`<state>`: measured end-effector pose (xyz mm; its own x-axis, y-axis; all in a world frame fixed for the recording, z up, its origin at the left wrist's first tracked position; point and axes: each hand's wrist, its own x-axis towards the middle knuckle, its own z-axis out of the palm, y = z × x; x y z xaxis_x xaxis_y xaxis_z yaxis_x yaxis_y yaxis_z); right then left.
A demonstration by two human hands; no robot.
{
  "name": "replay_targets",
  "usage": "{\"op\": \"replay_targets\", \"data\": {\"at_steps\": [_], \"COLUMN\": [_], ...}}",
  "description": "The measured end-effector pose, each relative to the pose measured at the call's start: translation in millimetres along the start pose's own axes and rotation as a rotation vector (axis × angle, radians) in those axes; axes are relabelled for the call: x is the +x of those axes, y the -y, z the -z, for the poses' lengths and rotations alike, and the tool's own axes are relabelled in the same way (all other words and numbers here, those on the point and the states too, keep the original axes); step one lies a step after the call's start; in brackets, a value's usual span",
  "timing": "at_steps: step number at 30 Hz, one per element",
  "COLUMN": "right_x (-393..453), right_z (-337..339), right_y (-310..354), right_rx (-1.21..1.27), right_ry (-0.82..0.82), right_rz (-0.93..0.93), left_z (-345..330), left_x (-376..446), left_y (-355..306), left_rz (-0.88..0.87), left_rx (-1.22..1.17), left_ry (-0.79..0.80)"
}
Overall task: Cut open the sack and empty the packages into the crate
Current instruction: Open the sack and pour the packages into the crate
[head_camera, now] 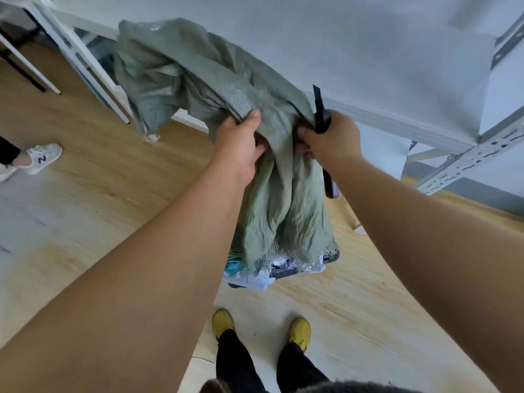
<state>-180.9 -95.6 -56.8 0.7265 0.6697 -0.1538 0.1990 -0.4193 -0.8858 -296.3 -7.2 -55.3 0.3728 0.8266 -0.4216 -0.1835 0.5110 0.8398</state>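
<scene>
I'm holding the green sack (204, 89) up over the crate (326, 260) with both hands, arms stretched out in front of me. My left hand (241, 143) is clamping a bunched fold of the sack, thumb on top of the cloth. My right hand (330, 137) is gripping the sack just beside it, and it is also closing around a dark knife (321, 114) that is sticking up past my knuckles and down below my wrist. The sack's upper part is flopping away from me toward the white wall (368, 52); its frayed lower end is hanging down onto the packages (255, 275). Those packages are lying heaped in the crate, which is mostly hidden under the sack. My yellow shoes (300, 333) are standing on the wood floor (113, 165) near the crate.
</scene>
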Motion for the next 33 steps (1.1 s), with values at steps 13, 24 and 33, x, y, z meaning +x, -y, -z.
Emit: {"op": "replay_targets", "data": {"at_steps": [13,24,33], "right_x": [-12,-11,-9], "right_z": [-16,-23,-21], "right_y": [-9,42,61], "right_rx": [0.035,0.143,0.262], "right_ry": [-0.111,0.129,0.057], "right_rz": [0.027,0.386,0.492], "left_z": [2,29,23], "left_x": [-23,-12,-7], "left_y": [-12,39,21], "left_rz": [-0.053,-0.289,-0.427], "left_rx": [0.133,0.807,0.640], "left_ry": [0.088,-0.183,-0.103]}}
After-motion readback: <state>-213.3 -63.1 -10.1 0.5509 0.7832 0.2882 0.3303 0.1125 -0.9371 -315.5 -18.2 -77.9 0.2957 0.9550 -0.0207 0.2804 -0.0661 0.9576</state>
